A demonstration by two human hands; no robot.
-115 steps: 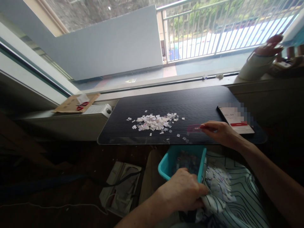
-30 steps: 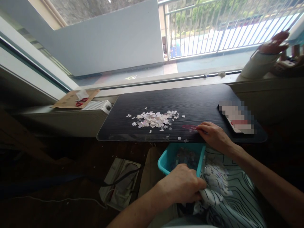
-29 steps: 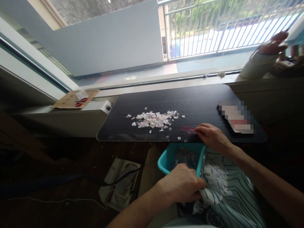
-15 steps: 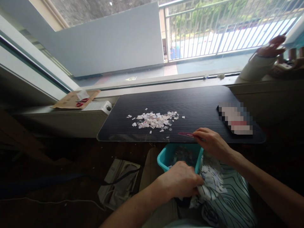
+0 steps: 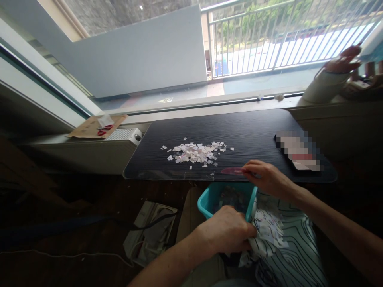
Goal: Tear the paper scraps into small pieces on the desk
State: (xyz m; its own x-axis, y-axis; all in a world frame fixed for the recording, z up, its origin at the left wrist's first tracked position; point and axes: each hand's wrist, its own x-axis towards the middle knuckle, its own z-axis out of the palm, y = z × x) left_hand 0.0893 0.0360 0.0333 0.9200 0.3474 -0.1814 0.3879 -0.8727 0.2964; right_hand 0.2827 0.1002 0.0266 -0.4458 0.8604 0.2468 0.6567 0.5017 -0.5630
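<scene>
My right hand (image 5: 259, 173) is closed in a pinch on a pink, see-through, narrow flat strip (image 5: 231, 171), held low over the front edge of the dark table (image 5: 251, 131). To its left on the tabletop lies a loose pile of small white paper scraps (image 5: 196, 152). Below the edge stands a teal bin (image 5: 205, 203) with greyish bits inside. My left hand (image 5: 229, 229) is closed at the bin's near side, its fingers gripping a crumpled edge of a black-lined pale cloth (image 5: 295, 243). More paper scraps (image 5: 269, 227) lie in that cloth; the left fingertips are partly hidden.
A blurred-out flat object (image 5: 297, 151) lies at the table's right. On the sill are a brown cardboard piece (image 5: 85, 128) with red-handled scissors (image 5: 105, 129) and, far right, a white figure (image 5: 321, 85). A pale box (image 5: 152, 231) with a strap sits on the floor.
The pink strip has shifted slightly left and turned, so more of its flat face shows. My left hand keeps its grip beside the bin, nearly still.
</scene>
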